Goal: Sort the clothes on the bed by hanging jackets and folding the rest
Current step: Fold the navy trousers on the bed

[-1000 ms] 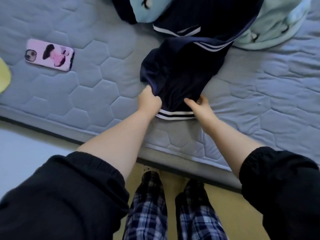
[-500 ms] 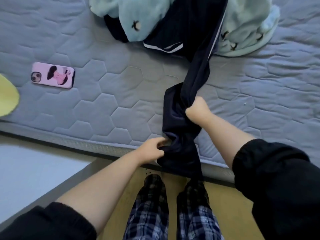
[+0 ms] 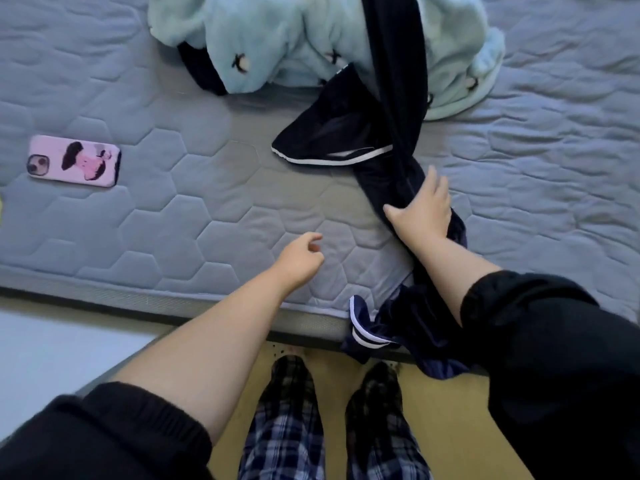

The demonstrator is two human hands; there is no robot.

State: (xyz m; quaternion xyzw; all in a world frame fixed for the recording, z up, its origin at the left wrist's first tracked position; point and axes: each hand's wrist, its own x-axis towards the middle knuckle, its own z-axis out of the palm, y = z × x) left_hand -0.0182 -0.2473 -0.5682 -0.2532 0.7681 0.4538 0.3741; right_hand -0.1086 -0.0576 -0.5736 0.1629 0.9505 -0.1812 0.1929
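Note:
A dark navy garment with white stripes lies stretched from the pile at the top down to the mattress edge, its lower end hanging over the side. My right hand lies on the twisted middle of it, fingers spread and fairly straight. My left hand hovers over bare mattress to the left, fingers loosely curled, holding nothing. A fluffy mint-green garment is heaped at the top, partly under the navy one.
A phone in a pink case lies on the grey quilted mattress at the left. The mattress edge runs across the lower middle; below it are the floor and my legs in plaid trousers.
My left hand has let go of the navy garment and moved left over the mattress. My right hand has opened and now lies flat on the fabric. The garment's end now hangs over the mattress edge.

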